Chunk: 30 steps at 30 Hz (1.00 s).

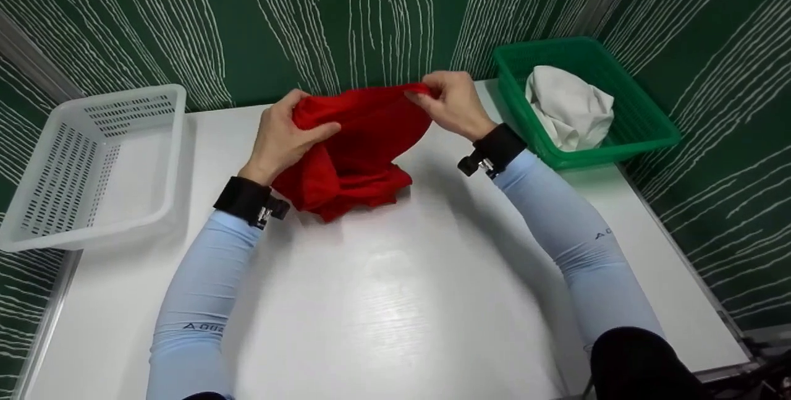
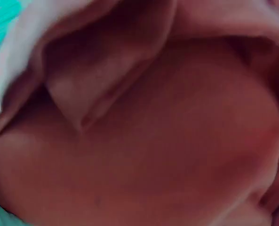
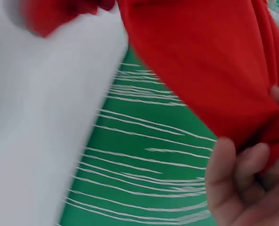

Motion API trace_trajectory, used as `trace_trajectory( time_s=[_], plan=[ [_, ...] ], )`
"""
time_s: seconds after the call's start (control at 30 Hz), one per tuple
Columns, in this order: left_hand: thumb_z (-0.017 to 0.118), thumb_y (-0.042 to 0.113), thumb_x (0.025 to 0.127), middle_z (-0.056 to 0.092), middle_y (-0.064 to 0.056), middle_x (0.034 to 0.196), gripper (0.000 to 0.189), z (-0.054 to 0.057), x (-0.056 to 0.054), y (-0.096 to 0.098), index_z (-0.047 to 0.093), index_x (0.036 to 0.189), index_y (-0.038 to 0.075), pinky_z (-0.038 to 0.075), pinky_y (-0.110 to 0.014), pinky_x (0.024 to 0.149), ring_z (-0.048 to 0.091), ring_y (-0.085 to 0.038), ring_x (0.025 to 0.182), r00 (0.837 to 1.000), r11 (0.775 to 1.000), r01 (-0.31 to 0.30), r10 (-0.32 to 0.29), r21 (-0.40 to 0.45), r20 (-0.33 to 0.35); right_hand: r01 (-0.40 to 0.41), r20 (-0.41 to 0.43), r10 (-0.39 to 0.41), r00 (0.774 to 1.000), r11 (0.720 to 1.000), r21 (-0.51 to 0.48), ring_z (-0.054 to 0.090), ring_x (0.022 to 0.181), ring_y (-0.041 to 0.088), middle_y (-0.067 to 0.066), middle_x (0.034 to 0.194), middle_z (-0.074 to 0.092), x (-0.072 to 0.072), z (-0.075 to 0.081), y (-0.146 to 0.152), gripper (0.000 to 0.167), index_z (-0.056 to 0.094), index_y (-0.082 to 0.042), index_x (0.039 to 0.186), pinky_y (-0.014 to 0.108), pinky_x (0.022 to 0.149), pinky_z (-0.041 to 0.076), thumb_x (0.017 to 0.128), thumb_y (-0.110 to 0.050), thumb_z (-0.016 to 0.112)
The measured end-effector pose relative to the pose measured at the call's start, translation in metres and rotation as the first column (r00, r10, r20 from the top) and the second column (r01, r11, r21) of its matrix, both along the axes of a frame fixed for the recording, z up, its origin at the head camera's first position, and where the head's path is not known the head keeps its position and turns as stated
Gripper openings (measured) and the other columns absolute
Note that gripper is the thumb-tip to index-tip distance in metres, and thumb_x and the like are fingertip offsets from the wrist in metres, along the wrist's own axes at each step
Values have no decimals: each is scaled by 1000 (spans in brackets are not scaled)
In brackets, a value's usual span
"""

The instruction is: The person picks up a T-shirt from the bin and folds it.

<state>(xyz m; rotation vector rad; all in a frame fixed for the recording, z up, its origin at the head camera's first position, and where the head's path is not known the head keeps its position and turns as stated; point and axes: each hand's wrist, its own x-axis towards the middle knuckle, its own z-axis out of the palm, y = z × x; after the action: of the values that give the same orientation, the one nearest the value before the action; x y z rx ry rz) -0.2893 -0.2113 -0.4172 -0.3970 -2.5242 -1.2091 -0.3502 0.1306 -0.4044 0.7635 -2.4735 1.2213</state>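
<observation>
A red cloth (image 1: 371, 125) hangs in loose folds between both hands over the white table, its lower folds close to the tabletop. My left hand (image 1: 282, 137) grips it at its left side, thumb on the near face. At the upper right corner, my right hand (image 1: 454, 103) pinches the edge between thumb and fingers. In the right wrist view the curled fingers of the right hand (image 3: 245, 181) hold a bunched part of the red cloth (image 3: 205, 61). Folds of the cloth (image 2: 144, 117) fill nearly all of the left wrist view, hiding the left hand there.
A white perforated basket (image 1: 176, 159) stands at the left of the white table (image 1: 383, 301). On the right, a green basket (image 1: 587, 157) contains a crumpled white cloth (image 1: 568, 106). Green walls with white streaks (image 1: 383, 17) rise behind and beside the table.
</observation>
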Motion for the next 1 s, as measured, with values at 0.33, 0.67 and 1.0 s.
trace_trajectory(
  time_s=[0.33, 0.67, 1.0],
  plan=[
    [52, 5, 93, 83, -24, 116, 40, -4, 0, -49, 83, 119, 3, 56, -52, 81, 75, -45, 106, 953, 929, -239, 280, -281, 113, 201, 108, -187, 976, 969, -140, 65, 72, 8, 1, 86, 75, -2, 15, 33, 29, 76, -9, 82, 18, 63, 53, 107, -22, 66],
    [50, 3, 89, 83, -19, 115, 45, 32, 1, -65, 85, 117, 8, 41, -25, 71, 70, -28, 98, 893, 889, -447, 450, 95, -10, 308, 144, -276, 950, 902, -303, 66, 68, 7, -6, 88, 79, 1, 28, 30, 27, 78, -17, 88, 19, 61, 55, 110, -29, 68],
    [55, 5, 102, 83, -1, 103, 30, 39, 7, -61, 84, 110, 9, 48, -23, 84, 67, -9, 96, 914, 850, -377, 405, 367, -1, 305, 156, -262, 952, 843, -442, 62, 58, 8, -8, 78, 74, -2, 31, 35, 26, 84, -11, 101, 19, 55, 51, 113, -27, 67]
  ],
)
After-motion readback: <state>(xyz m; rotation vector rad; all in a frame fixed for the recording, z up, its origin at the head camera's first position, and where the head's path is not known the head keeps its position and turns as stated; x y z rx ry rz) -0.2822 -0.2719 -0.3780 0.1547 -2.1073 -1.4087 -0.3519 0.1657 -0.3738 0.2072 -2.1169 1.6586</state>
